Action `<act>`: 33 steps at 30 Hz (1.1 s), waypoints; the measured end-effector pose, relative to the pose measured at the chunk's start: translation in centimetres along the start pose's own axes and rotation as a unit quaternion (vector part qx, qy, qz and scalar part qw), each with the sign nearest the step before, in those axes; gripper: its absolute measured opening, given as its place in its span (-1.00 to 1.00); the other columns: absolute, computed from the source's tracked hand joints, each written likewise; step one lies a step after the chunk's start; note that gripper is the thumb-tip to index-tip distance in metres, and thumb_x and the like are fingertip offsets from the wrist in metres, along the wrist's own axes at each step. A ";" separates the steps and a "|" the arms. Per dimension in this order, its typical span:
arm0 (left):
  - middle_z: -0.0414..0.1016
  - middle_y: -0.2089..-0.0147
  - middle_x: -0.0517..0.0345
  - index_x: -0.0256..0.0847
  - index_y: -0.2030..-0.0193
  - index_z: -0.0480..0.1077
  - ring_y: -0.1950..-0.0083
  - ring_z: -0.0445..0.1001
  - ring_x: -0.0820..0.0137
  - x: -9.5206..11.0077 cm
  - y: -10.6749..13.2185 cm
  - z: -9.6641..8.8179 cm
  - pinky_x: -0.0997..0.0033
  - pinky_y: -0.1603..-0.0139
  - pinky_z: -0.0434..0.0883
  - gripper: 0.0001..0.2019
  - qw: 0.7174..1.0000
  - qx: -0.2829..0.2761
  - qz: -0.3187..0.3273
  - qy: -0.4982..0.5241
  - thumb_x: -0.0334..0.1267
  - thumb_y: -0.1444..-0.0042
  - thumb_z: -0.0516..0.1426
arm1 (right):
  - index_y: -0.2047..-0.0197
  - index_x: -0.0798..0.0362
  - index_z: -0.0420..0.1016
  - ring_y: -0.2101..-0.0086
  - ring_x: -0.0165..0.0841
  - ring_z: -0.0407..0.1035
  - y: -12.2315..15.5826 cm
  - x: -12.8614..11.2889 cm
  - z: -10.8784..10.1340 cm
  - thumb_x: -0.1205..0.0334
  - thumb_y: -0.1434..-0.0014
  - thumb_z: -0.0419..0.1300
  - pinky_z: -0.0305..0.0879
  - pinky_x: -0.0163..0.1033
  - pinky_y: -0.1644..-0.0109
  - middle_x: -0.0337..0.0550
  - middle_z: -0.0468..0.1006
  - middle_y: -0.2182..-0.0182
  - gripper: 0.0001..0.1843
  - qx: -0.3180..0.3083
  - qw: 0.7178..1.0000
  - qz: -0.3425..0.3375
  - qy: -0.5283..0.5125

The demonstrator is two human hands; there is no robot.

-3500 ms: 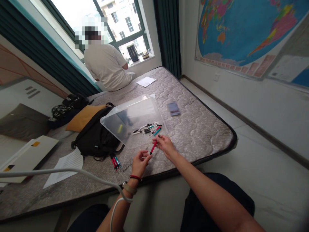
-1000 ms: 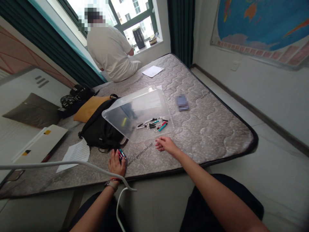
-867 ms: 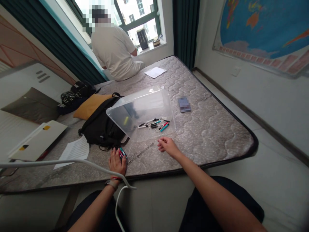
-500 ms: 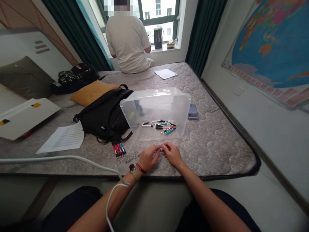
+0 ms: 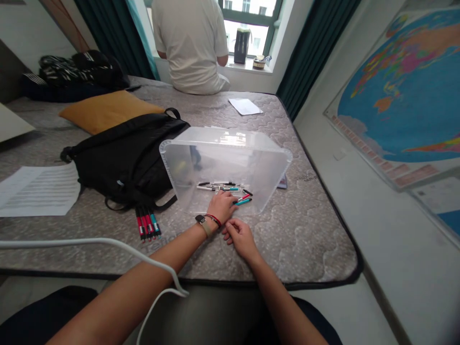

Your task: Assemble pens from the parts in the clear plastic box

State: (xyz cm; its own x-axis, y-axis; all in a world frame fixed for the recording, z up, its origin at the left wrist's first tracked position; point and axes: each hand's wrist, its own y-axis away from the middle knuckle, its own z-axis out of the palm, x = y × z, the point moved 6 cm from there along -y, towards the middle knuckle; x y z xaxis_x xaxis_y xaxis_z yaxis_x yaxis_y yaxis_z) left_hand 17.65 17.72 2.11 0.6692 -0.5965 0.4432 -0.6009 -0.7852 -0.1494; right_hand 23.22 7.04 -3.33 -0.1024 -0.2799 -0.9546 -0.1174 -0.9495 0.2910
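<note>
My left hand [image 5: 222, 205] reaches palm down into a clear plastic bin [image 5: 230, 139] lying on its side. Its fingers are slightly apart over several pens and pen parts [image 5: 217, 187]. Close to the fingertips lie a red pen and a teal pen [image 5: 243, 201]. My right hand [image 5: 239, 235] rests low in front of the bin, just below my left wrist. Thumb and fingers are pinched together there, and what they hold, if anything, is too small to make out. Left of the bin, several red and teal pens [image 5: 147, 224] lie side by side on the mattress.
A black backpack [image 5: 125, 153] lies against the bin's left side, by a yellow pillow [image 5: 108, 110] and a printed sheet [image 5: 38, 189]. A white cable [image 5: 108, 241] crosses the left foreground. Someone in a white shirt [image 5: 194, 43] sits at the window end of the mattress [image 5: 309, 239].
My hands have parted from their shared pinch. The left one has moved forward into the bin onto the pens, and the right one stays pinched slightly nearer to me. The view has shifted.
</note>
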 end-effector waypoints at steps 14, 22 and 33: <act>0.60 0.20 0.10 -0.12 0.22 0.58 0.10 0.51 0.26 -0.4 -2.2 -0.7 0.37 0.08 0.37 -0.85 0.995 -0.070 -0.065 0.027 -0.23 -0.04 0.24 | 0.34 0.10 0.42 0.53 -0.44 0.39 1.2 -0.3 0.0 -0.04 -0.11 0.20 0.30 -0.37 0.50 -0.19 0.51 0.48 -0.67 -0.017 1.000 0.003 -0.004; 0.58 0.30 0.11 -0.22 0.14 0.49 0.34 0.48 0.37 -1.8 5.9 -2.9 0.42 0.29 0.39 -0.65 0.955 0.029 -0.117 0.272 0.02 -0.18 0.10 | 0.25 0.11 0.47 0.53 -0.44 0.40 1.3 -0.9 -2.0 -0.05 -0.10 0.18 0.29 -0.38 0.53 -0.17 0.54 0.43 -0.64 0.001 1.000 0.009 -0.001; 0.49 0.43 0.23 -0.15 0.10 0.28 0.41 0.49 0.37 -6.8 18.1 -3.3 0.42 0.32 0.31 -0.70 0.957 0.087 -0.217 0.171 -0.04 -0.35 -0.15 | 0.20 0.07 0.46 0.59 -0.36 0.41 1.7 -0.2 -2.5 -0.03 -0.22 0.06 0.26 -0.33 0.59 -0.18 0.52 0.47 -0.66 0.079 0.983 -0.070 0.149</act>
State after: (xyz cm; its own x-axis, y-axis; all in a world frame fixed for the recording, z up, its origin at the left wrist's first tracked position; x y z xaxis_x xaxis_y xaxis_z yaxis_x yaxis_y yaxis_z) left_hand 0.75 8.12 -0.65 0.6401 -0.1415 0.7551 -0.1971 -0.9802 -0.0166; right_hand 25.52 5.11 -2.78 0.2160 -0.1999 -0.9557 -0.2648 -0.9541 0.1397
